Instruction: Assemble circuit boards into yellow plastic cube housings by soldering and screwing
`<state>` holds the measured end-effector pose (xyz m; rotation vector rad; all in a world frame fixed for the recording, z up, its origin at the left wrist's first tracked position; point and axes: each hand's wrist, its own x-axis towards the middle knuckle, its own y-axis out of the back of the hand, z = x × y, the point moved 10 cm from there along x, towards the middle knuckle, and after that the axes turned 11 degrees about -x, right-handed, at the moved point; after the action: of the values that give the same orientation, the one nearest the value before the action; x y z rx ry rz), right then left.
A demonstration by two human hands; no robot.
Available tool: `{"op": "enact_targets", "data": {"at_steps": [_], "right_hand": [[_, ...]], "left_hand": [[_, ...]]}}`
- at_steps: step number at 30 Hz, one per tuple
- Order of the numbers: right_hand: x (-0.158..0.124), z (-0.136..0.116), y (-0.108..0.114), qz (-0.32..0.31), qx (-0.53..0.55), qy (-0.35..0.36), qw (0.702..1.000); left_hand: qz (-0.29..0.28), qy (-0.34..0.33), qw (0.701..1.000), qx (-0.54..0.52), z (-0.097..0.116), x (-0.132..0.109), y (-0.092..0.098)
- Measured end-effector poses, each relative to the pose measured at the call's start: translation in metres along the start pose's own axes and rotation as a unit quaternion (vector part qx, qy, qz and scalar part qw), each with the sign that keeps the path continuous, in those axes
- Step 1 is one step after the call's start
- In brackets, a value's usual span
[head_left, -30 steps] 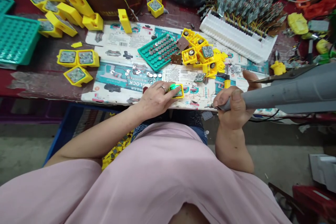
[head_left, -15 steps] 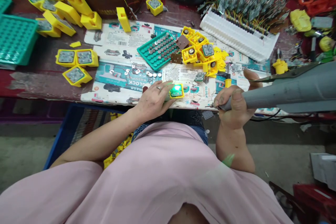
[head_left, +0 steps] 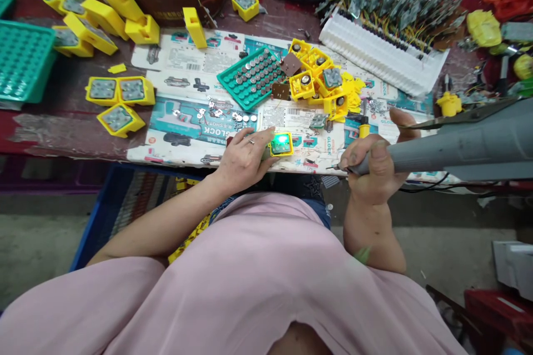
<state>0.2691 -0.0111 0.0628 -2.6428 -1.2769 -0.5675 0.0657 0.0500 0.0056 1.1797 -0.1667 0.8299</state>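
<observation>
My left hand [head_left: 244,158] rests on the printed cardboard sheet [head_left: 183,116] at the table's near edge, its fingers closed against the left side of a small yellow module [head_left: 281,144] that glows green. My right hand [head_left: 372,166] is wrapped round the front of a large grey electric screwdriver [head_left: 458,147], whose tip points left, a short way right of the module. A green tray of button cells [head_left: 250,77] lies behind my left hand. A heap of yellow modules [head_left: 320,80] sits right of that tray.
More yellow housings [head_left: 116,91] lie at the left, and a brown tub [head_left: 175,0] of them stands at the back. A teal tray [head_left: 25,61] sits far left. A white rack of wired boards [head_left: 383,55] is back right. A blue crate [head_left: 104,205] stands under the table.
My left fingers have slid off the top of the module to its left side, uncovering its green light. The right hand and screwdriver have barely moved.
</observation>
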Motion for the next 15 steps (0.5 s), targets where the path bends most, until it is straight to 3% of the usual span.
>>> {"op": "enact_targets", "data": {"at_steps": [15], "right_hand": [[0.0016, 0.0009, -0.0019, -0.016, 0.031, 0.016, 0.999]], "left_hand": [[-0.011, -0.009, 0.999, 0.048, 0.0039, 0.0011, -0.0004]]}}
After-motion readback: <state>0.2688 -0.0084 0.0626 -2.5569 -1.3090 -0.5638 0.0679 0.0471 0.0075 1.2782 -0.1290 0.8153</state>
